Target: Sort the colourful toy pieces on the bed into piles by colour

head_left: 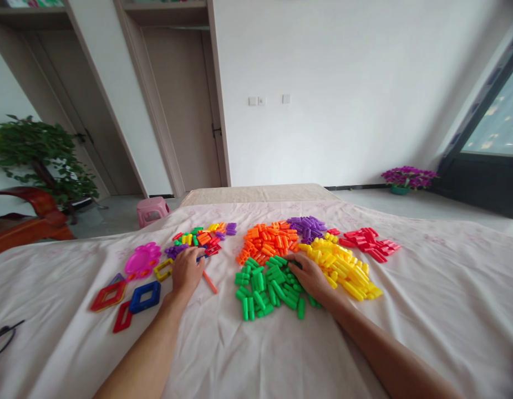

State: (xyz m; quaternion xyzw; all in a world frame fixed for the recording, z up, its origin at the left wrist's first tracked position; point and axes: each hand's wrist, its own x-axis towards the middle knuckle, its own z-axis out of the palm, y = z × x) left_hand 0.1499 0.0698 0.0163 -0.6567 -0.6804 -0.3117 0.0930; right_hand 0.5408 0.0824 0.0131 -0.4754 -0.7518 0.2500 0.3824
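My left hand [188,270] rests at the mixed pile of small coloured plastic pieces, its fingers bent. Beside its fingertips lie a red flat frame piece [213,250] and a blue one partly under the hand; whatever they grip is hidden. My right hand [308,272] reaches over the green plastic pegs [260,288], fingers curled down at the pile's upper right edge. What is between those fingers cannot be made out. Right of that hand spreads a heap of yellow pegs [343,266]; orange pegs [268,241] lie just beyond the green ones.
Purple pegs [306,227] and red pegs [370,243] lie farther back. On the left are a pink flower-shaped tray [143,260], a blue square frame [145,297], red frames [108,295] and an orange stick [210,282]. A wrinkled pale cloth [439,310] covers the surface.
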